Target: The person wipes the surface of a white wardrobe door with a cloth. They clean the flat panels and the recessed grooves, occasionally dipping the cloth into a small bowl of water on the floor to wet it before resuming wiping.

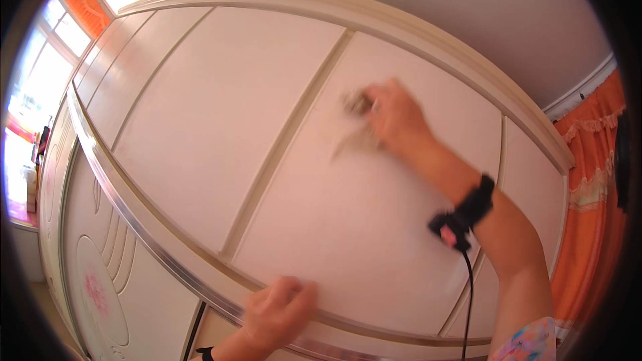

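Blurred by motion, my right hand point(401, 118) is up at a white upper cabinet door point(311, 200). Its fingers are closed on a greyish cloth point(357, 103), part of which hangs below the hand near the panel. My left hand point(281, 308) is at the lower edge of the same door, over the wooden ledge point(346, 322). Its fingers look curled, but blur hides whether they grip the ledge.
A black strap point(474, 205) with a small device and a hanging cable point(469, 301) is on my right wrist. Below the metallic rail point(165, 260) is a flower-patterned wardrobe door point(103, 291). An orange curtain point(582, 240) hangs at right; a bright window point(50, 55) is at left.
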`<state>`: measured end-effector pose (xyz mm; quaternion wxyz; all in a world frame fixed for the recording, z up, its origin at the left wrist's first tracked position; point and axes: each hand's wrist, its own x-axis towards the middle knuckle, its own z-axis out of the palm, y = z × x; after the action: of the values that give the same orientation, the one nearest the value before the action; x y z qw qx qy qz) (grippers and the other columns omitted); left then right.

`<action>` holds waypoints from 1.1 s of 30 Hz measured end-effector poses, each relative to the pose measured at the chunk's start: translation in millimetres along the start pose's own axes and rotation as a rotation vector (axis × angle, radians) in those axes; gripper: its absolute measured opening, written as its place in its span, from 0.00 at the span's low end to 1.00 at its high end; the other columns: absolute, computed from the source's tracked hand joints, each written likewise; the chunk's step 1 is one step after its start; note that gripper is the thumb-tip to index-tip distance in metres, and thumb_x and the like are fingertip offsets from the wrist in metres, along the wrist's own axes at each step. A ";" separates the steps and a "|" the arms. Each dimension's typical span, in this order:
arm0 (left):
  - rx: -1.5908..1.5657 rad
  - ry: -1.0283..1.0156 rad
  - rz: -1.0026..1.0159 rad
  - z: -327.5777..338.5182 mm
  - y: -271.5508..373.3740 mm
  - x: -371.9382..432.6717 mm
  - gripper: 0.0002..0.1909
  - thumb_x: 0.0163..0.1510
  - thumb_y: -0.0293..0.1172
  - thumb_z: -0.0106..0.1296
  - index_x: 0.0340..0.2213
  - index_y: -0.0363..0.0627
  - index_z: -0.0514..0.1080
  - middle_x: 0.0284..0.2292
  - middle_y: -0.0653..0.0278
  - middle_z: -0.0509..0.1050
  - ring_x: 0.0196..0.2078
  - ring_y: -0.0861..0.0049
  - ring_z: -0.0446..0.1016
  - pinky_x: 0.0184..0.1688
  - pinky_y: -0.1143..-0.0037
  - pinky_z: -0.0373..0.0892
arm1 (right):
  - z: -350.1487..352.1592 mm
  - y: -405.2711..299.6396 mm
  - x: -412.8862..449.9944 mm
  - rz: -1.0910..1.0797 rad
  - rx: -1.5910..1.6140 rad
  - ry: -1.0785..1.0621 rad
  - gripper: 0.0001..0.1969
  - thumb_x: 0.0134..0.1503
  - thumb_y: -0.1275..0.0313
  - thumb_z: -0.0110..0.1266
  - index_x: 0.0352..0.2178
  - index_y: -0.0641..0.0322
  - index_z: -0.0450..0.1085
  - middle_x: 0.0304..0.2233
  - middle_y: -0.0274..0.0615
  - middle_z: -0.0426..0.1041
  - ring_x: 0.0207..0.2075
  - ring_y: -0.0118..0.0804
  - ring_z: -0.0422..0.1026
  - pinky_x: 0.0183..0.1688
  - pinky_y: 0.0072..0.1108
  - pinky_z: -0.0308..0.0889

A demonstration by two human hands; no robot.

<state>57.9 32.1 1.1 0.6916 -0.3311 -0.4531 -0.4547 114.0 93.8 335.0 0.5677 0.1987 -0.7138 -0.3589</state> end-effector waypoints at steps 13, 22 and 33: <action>-0.114 -0.059 -0.001 1.2 3.2 4.2 0.13 0.36 0.19 0.57 0.29 0.44 0.74 0.25 0.65 0.66 0.16 0.77 0.66 0.17 0.80 0.64 | 25.1 29.8 81.6 0.041 0.061 0.025 0.15 0.46 0.71 0.54 0.39 0.57 0.72 0.32 0.46 0.68 0.33 0.44 0.70 0.37 0.29 0.66; -0.236 0.025 0.226 -16.2 -1.0 -0.2 0.14 0.38 0.23 0.54 0.32 0.36 0.72 0.26 0.62 0.66 0.18 0.78 0.66 0.16 0.79 0.62 | 38.4 -138.7 -85.0 -0.518 0.534 -0.293 0.13 0.40 0.76 0.57 0.33 0.57 0.72 0.36 0.51 0.70 0.39 0.51 0.69 0.42 0.30 0.67; -0.125 0.060 0.114 -31.9 -6.9 -8.2 0.13 0.34 0.19 0.56 0.28 0.42 0.75 0.25 0.65 0.67 0.17 0.78 0.64 0.16 0.80 0.61 | 22.8 -49.7 2.2 -0.017 0.198 0.240 0.07 0.41 0.78 0.50 0.26 0.59 0.70 0.28 0.48 0.69 0.33 0.50 0.67 0.38 0.34 0.65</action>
<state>60.4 4.6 -18.0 0.7076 -0.3852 -0.3835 -0.4514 85.5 65.8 297.7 0.6233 0.3012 -0.6712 -0.2652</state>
